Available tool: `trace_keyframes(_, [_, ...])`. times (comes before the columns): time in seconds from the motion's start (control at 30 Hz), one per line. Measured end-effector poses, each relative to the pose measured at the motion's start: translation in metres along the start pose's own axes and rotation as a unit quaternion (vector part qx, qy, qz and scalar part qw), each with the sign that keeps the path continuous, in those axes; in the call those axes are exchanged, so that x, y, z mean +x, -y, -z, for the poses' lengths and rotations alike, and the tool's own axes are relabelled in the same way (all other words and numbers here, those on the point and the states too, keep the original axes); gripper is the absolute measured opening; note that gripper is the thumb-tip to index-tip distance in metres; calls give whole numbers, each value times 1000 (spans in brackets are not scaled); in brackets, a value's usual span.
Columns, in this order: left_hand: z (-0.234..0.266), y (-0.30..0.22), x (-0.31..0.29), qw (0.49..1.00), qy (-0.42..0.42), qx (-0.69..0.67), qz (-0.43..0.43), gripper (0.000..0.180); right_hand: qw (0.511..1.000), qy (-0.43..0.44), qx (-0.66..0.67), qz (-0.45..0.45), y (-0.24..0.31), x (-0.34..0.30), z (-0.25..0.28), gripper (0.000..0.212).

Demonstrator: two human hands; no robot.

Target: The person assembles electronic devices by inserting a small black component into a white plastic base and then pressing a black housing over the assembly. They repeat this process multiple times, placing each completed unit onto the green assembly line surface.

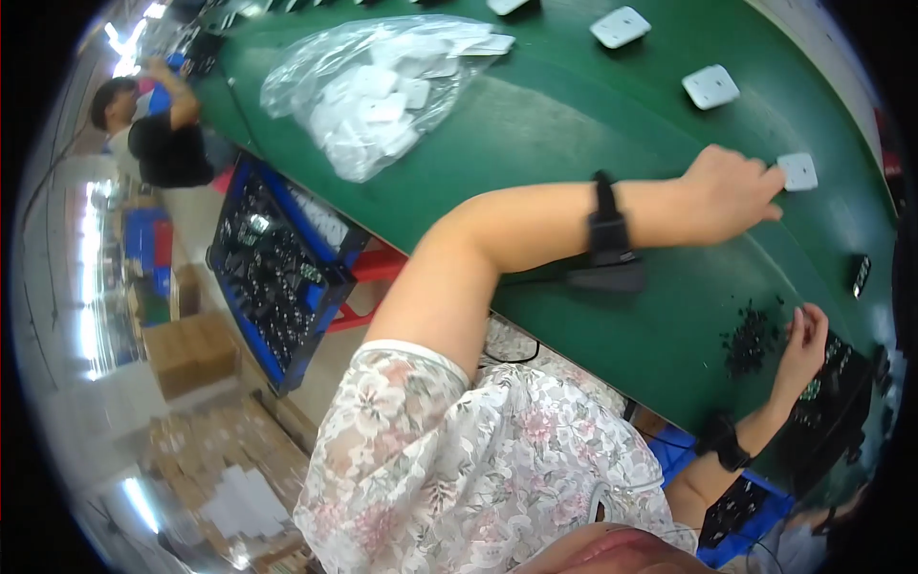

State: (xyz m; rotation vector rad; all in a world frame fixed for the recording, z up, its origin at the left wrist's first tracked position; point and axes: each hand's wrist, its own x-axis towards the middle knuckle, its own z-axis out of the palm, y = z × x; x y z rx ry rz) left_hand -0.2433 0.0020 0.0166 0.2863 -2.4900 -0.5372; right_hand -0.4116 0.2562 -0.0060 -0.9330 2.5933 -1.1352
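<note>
My left arm stretches across the green table to the right. My left hand (732, 197) has its fingers bent and apart, one fingertip at the near edge of a white square plate (797, 172) with rounded corners. A firm hold on that plate does not show. Nearer to me, my right hand (807, 346) is beside a loose pile of small black parts (751, 337). Its fingers are curled together, and what is between them is too small to tell. Dark bands circle both wrists. Two more white plates (710, 87) (620, 27) lie in a curved row farther back.
A clear plastic bag (382, 91) of white plates lies on the green table (535, 124). A small black part (862, 275) is at the right. Left of the table stands a blue-edged bin (277, 268) of black parts. A seated person (158, 134) is farther off, near cardboard boxes (189, 354).
</note>
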Motion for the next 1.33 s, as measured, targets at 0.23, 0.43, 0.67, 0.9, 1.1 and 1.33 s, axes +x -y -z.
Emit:
trace_keyframes(0.23, [120,83,-148,950,-90,260,151,9,994,28,90,47,32,0,-11,16])
trace_keyframes(0.43, [197,140,-213,845,-54,497,188,12,981,103,148,70,73,3,-28,23])
trace_keyframes(0.67, [214,154,-227,851,-39,434,294,22,961,165,197,101,105,-5,-68,17])
trace_keyframes(0.9, [187,149,-203,883,-165,381,218,7,956,164,226,87,115,-18,-75,12])
trace_keyframes(1.1, [146,49,-118,942,-162,-91,278,12,947,154,280,40,136,-25,-78,10])
trace_keyframes(1.33, [59,-14,-72,959,49,-225,166,25,908,173,381,-37,141,-32,-76,7])
